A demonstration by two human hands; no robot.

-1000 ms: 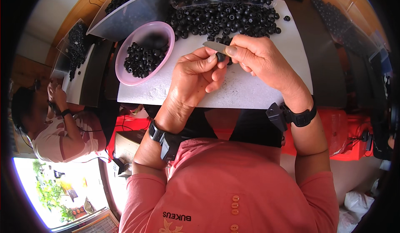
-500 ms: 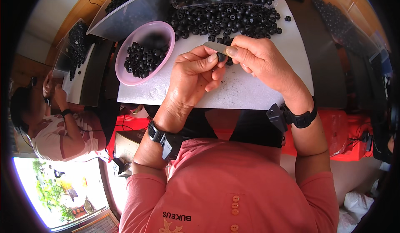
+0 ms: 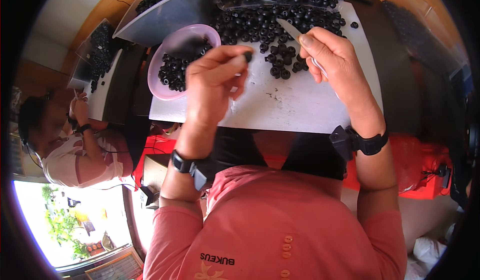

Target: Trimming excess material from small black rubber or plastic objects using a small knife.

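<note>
Pinched in the fingers of my left hand (image 3: 212,77) is a small round black part (image 3: 247,56), near the right rim of the pink bowl (image 3: 154,87). My right hand (image 3: 332,62) grips a small knife (image 3: 288,28). Its blade points up and to the left over the heap of loose black parts (image 3: 250,22); part of its light handle shows below the fingers. The two hands are apart. Between them, a small cluster of black parts (image 3: 285,60) lies on the white board (image 3: 280,112). Many similar parts fill the bowl, partly hidden behind my left hand.
A translucent bin (image 3: 150,25) of black parts stands at the back left, and a clear box (image 3: 280,5) of them at the back. Dark crumbs (image 3: 272,96) lie on the board. To the left, another person (image 3: 95,155) works at a similar table.
My hands have parted. The left has moved left toward the bowl with the black part, and the right has drawn the knife away to the right.
</note>
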